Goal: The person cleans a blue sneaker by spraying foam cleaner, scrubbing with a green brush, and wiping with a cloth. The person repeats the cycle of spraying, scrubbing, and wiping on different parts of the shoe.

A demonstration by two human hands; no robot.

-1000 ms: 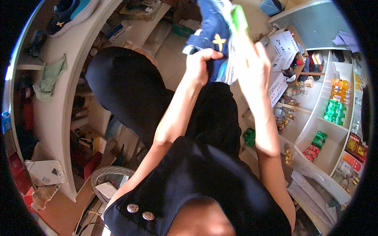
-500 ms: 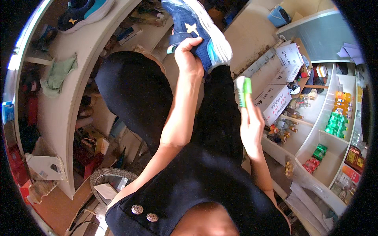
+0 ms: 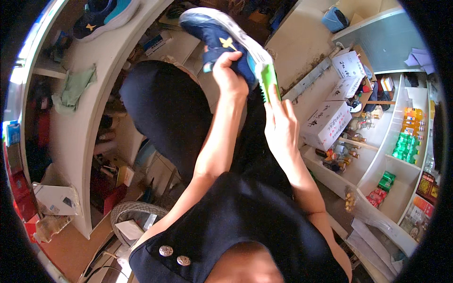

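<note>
A dark blue sneaker (image 3: 222, 35) with a white sole and a yellow emblem is tilted up in front of me. My left hand (image 3: 230, 78) grips it near the ankle opening, thumb on the outside. In my right hand (image 3: 282, 118) is a green brush (image 3: 269, 82), its bristles on the left side and fingers stretched along its back. The brush's far end meets the heel end of the white sole. Another blue sneaker (image 3: 106, 19), with the same yellow emblem, rests on the white counter at the upper left.
A green cloth (image 3: 78, 89) hangs over the white counter (image 3: 111, 75) on the left. White cartons (image 3: 328, 122) stand to the right, beside shelves with orange bottles (image 3: 412, 121), green bottles (image 3: 405, 147) and cans. A woven basket (image 3: 118, 212) sits at lower left.
My right hand has brought the brush up and left until it touches the sneaker's heel. The sneaker has tipped, its toe shifting left and slightly down.
</note>
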